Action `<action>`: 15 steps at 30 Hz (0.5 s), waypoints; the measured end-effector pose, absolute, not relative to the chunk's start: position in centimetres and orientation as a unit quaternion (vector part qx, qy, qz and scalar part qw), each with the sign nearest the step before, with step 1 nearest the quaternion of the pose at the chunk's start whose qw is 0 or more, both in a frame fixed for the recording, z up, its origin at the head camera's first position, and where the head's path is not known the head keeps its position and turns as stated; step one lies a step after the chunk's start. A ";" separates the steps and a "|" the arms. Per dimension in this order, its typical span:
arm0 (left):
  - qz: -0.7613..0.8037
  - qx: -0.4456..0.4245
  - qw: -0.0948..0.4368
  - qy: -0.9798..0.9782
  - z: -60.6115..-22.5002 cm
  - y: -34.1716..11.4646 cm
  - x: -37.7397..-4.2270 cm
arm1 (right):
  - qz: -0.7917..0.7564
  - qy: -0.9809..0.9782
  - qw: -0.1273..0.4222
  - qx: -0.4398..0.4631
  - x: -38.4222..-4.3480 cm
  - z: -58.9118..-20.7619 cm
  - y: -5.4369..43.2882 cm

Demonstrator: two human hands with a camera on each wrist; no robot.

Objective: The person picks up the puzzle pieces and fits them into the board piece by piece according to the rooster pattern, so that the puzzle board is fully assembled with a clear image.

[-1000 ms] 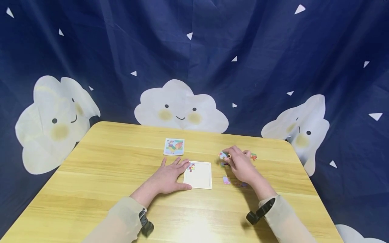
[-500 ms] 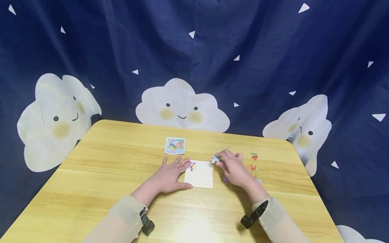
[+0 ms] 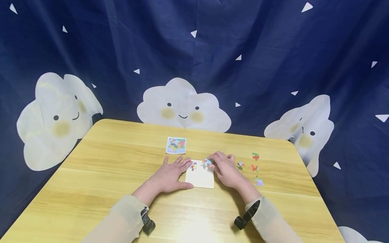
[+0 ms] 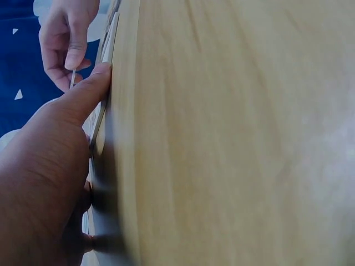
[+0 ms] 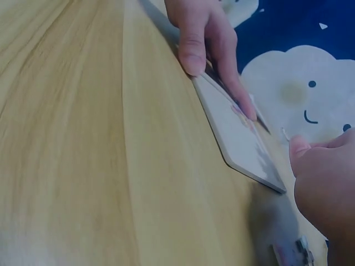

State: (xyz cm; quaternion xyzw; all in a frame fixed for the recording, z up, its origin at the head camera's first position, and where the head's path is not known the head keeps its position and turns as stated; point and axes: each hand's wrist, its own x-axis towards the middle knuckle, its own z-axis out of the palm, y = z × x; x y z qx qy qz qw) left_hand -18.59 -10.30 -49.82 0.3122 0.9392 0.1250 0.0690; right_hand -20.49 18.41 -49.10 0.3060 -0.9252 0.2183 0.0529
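Just above white tray [image 3: 200, 179], puzzle piece [image 3: 207, 162] in right grip [image 3: 226, 170]

Place: indoors, looks like a kids'-style play corner, apparently rigged for filming; can't tell if in a home, nursery or studio.
Table [image 3: 76, 175]: lt. yellow wood-grain top, rounded far corners.
Curtain [image 3: 212, 50]: dk. blue, hangs in folds behind table & round both sides.
Clouds [image 3: 183, 98]: lg., white, w/ smiley faces & yellow cheeks, v. nursery-like.
Triangles [image 3: 307, 7]: sm., white, scattered across the blue.
Glare [image 3: 197, 229]: bright patch on nr. side of tabletop, source out of view.
Puzzle pcs. [image 3: 254, 167] & picture card [image 3: 176, 145]: colourful, cartoon-style, match kids' look.
Wrist cams [image 3: 149, 226]: blk., strapped at cuffs, point to recording set-up.
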 end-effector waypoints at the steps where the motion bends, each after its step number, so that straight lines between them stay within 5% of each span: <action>1: 0.124 0.312 0.069 0.940 -49.8 -10.3 -18.6 | 0.219 -0.925 0.052 0.306 -20.5 -49.2 18.3; 15: 0.135 0.299 0.078 0.941 -49.4 -10.2 -18.2 | 0.212 -0.926 0.040 0.309 -20.5 -49.9 16.6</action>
